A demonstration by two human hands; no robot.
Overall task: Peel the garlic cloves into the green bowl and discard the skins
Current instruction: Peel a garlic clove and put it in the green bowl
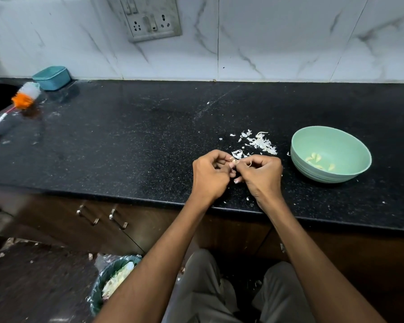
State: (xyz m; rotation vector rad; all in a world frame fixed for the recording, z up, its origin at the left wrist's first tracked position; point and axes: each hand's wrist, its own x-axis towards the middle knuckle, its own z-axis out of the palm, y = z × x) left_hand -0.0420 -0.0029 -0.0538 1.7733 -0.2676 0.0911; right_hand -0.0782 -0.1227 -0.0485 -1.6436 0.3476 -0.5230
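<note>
Over the counter's front edge, just left of the green bowl point(331, 154), the left hand point(210, 176) and right hand point(261, 176) pinch one garlic clove point(233, 161) with curled fingers; small, light and likely slippery, it seems best held by its sides while the brittle skin tears off.

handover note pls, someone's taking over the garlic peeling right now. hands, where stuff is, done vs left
Left hand and right hand: both pinch one garlic clove between them over the counter, mid-peel.
Green bowl: right of the hands, a few peeled cloves inside.
Skins: loose pile on the counter behind the hands, not discarded.
Bin: on the floor, lower left.
Left: finish this clove, drop it in the bowl, bin the skins. No other unpeeled cloves visible.
</note>
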